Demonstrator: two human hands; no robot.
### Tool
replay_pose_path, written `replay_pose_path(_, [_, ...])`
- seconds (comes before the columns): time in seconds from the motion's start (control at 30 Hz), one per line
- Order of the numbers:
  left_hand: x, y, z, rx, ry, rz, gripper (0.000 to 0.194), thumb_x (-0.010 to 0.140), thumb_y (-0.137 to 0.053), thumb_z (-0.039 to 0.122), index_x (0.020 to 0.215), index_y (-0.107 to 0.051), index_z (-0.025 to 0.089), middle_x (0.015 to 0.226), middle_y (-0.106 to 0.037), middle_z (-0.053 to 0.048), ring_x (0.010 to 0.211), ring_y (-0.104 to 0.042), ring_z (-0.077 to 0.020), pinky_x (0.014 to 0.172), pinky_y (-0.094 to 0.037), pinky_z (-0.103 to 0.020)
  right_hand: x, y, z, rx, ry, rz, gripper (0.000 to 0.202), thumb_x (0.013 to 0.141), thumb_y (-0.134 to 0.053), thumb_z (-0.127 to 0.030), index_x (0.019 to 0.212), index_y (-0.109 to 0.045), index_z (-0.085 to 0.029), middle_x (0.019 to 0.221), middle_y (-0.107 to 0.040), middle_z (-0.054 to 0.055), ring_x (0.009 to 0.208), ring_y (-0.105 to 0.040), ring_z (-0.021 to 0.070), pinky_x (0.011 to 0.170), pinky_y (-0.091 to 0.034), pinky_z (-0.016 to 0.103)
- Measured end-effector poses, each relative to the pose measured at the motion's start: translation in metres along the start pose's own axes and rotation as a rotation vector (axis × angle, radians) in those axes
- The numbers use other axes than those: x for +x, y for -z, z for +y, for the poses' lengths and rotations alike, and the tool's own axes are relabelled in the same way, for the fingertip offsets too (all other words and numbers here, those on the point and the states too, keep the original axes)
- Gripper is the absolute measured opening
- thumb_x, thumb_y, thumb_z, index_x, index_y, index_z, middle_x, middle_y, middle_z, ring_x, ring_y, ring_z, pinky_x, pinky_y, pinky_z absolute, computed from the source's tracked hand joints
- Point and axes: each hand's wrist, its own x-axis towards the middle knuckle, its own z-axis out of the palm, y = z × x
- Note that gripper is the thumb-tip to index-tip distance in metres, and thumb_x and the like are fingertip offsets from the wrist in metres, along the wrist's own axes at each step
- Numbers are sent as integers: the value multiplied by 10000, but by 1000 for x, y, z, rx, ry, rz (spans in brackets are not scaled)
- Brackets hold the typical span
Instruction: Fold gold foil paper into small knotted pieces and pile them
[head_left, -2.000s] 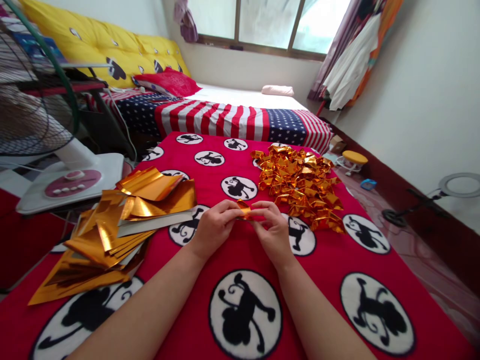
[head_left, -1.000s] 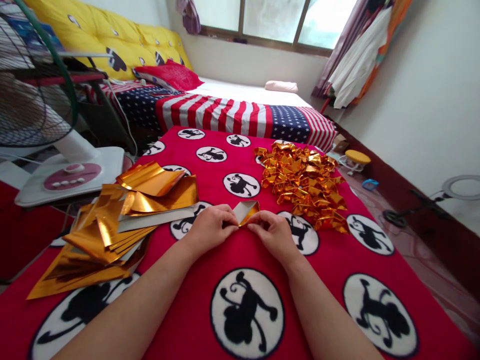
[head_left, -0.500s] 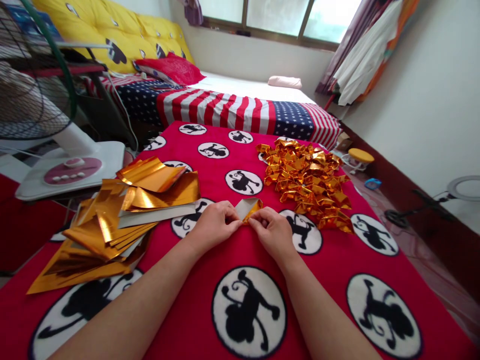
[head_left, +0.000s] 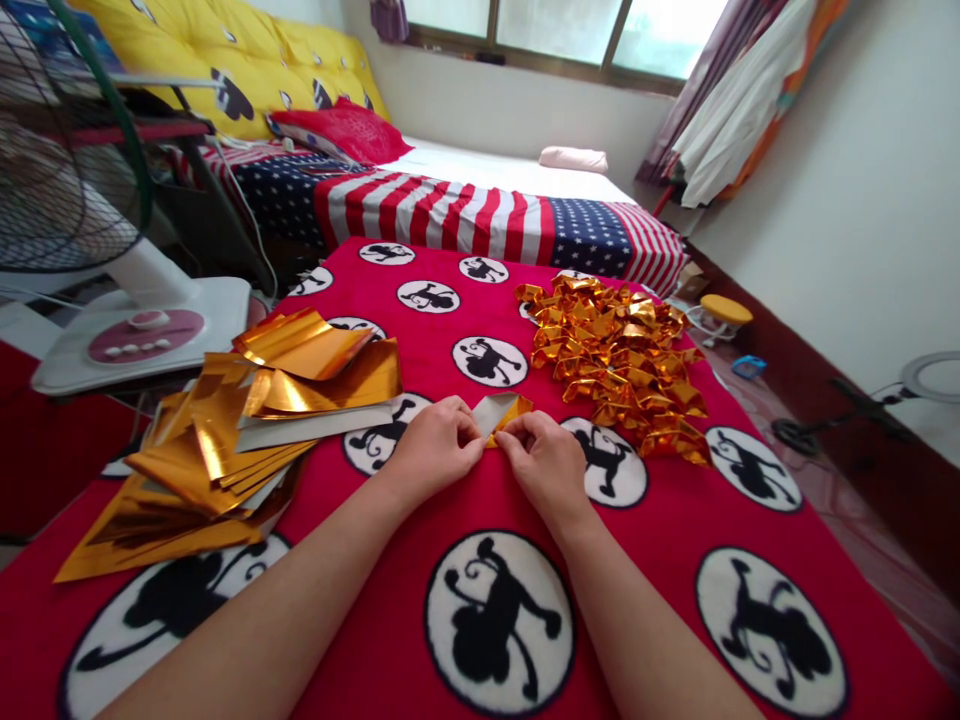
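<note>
Red-covered desk (head_left: pixel 375 640): loose sheets (head_left: pixel 225 450) heaped left, folded pieces (head_left: pixel 615 350) massed right. Between them, a part-folded paper (head_left: pixel 491 412), grey inside showing, is pinched at its near edge by left hand (head_left: pixel 435 445) and right hand (head_left: pixel 551 460). Folding seems underway; the next move probably calls for aligned edges and a firm crease.

On the table (head_left: pixel 360 630), loose sheets (head_left: pixel 217 450) lie left, folded pieces (head_left: pixel 619 365) right, a single sheet (head_left: pixel 501 412) between left hand (head_left: pixel 435 445) and right hand (head_left: pixel 547 462); behind stands a bed (head_left: pixel 442 212).
</note>
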Motion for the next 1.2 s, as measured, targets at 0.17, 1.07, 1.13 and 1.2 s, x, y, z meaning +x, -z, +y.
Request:
replay_pose_path(0.17, [-1,-2,2,17,13,19,183,750,-609,174,568,-617,161,777,-618,-34,694,-575,-133,655,-449,-256,0,0,-1,-30,11,0,135,829,-632,-314,729,-659,-227,777,-679,-3,690,-609,151,603,-339,264])
replay_pose_path(1.07, [-1,-9,10,133,74,51,48,740,-606,169,697,-625,179,803,-567,-28,711,-564,-144,672,-458,-269,2,-3,-4,-103,-30,5,106,802,-657,-329,744,-645,-242,748,-692,-7,668,-612,163,573,-305,265])
replay_pose_path(1.13, [-1,-9,8,104,49,63,85,752,-612,175,801,-677,198,833,-569,-23,710,-560,-138,680,-463,-261,2,-3,-4,-92,-42,4,105,794,-667,-334,764,-629,-241,724,-692,-14,664,-619,165,565,-296,262])
replay_pose_path(1.2, [-1,-10,6,74,34,61,168,763,-604,173,868,-723,226,851,-565,-20,704,-556,-130,674,-467,-248,3,-3,-4,-92,-54,8,116,792,-671,-342,778,-618,-240,703,-689,-16,653,-618,166,555,-284,260])
